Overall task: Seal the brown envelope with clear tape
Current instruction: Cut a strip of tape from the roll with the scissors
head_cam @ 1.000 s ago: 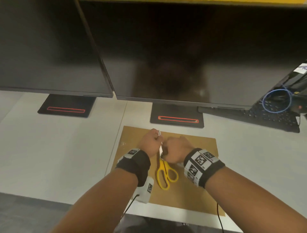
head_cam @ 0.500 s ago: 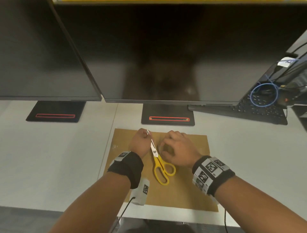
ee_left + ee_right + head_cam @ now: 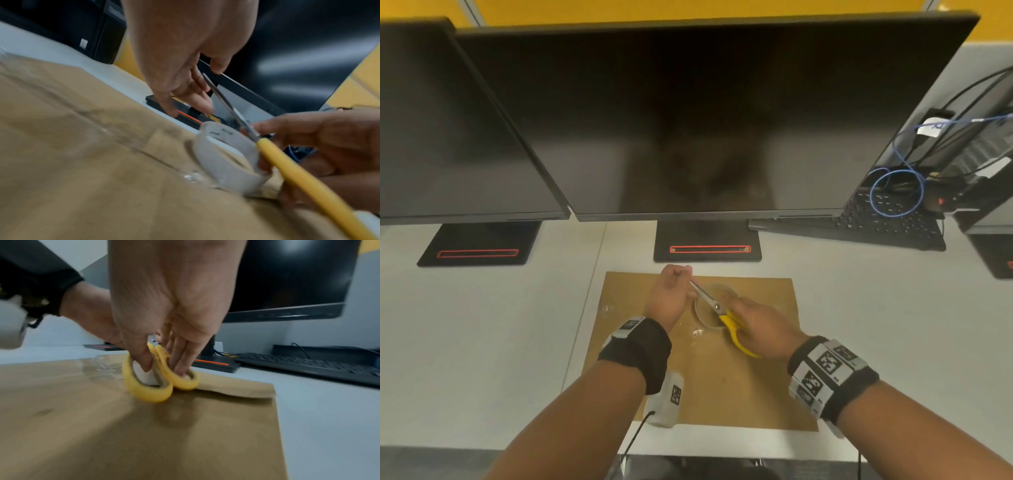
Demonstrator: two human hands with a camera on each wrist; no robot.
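The brown envelope point(image 3: 722, 383) lies flat on the white desk, with its flap at the far side. A crinkled strip of clear tape point(image 3: 98, 368) sits on the flap's left part. The tape roll point(image 3: 703, 317) stands on the envelope between my hands. My right hand point(image 3: 756, 329) holds the yellow-handled scissors point(image 3: 714, 303), thumb and fingers through the loops point(image 3: 148, 391). The blades are together and point up-left. My left hand point(image 3: 686, 272) pinches the blade tip between thumb and fingers point(image 3: 205, 78). No tape strip shows in that pinch.
Two dark monitors hang over the desk, their stands point(image 3: 707, 241) just beyond the envelope. A black keyboard point(image 3: 859, 226) and a blue cable coil point(image 3: 897, 192) lie at the right. The desk's near edge point(image 3: 722, 445) runs just below the envelope.
My right hand left the tape roll and slid its fingers into the scissors' handles. The handles swung right while the blade tip stayed at my left hand. The roll now shows.
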